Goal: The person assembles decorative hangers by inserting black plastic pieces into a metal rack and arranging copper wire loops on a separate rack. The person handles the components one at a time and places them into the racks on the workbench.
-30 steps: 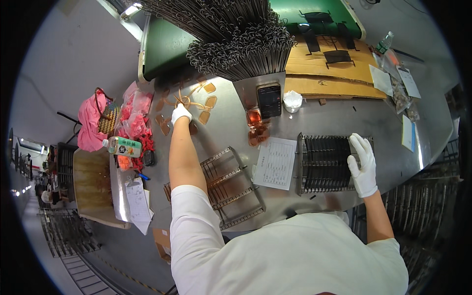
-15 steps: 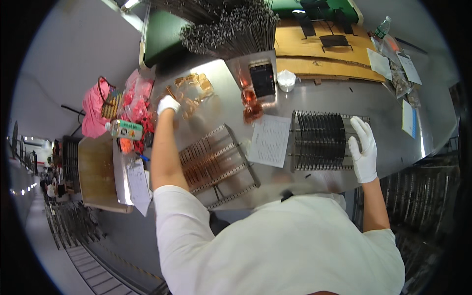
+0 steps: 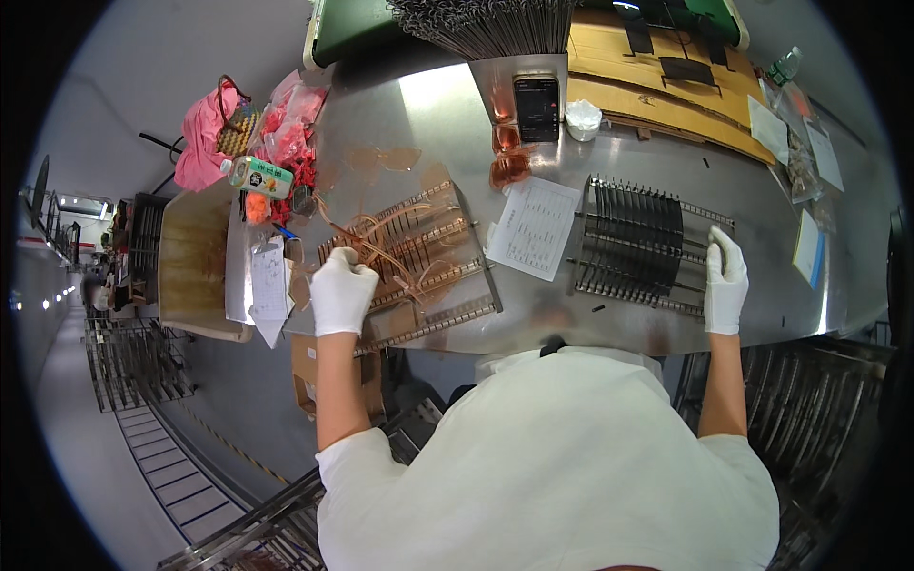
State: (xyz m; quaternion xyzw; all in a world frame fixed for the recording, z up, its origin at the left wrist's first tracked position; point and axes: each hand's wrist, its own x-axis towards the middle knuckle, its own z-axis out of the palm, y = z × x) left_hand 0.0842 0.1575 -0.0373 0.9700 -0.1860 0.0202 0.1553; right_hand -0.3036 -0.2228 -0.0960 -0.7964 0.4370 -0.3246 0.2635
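Note:
My left hand (image 3: 343,293), in a white glove, is closed on a bundle of amber, see-through glasses (image 3: 395,249) with thin brown arms. They hang over the left metal rack (image 3: 433,322), which has toothed rails and holds several brown pieces, partly hidden by the bundle. My right hand (image 3: 726,287), gloved too, is beside the right end of the other rack (image 3: 700,305), fingers stretched out and nothing visible in them; whether it touches the rail I cannot tell. Several dark curved pieces (image 3: 633,233) stand in a row in that rack.
A written sheet (image 3: 533,228) lies between the racks. Behind it are a phone (image 3: 536,109), amber lens-like pieces (image 3: 509,169) and crumpled white paper (image 3: 583,119). Thin metal rods (image 3: 486,33) and cardboard (image 3: 657,90) are at the back. At left are a bottle (image 3: 259,178) and pink bags (image 3: 290,128).
My left hand has come nearer and now holds the glasses bundle over the left rack; earlier it reached toward them farther back. My right hand's fingers have drawn closer together at the rack's end.

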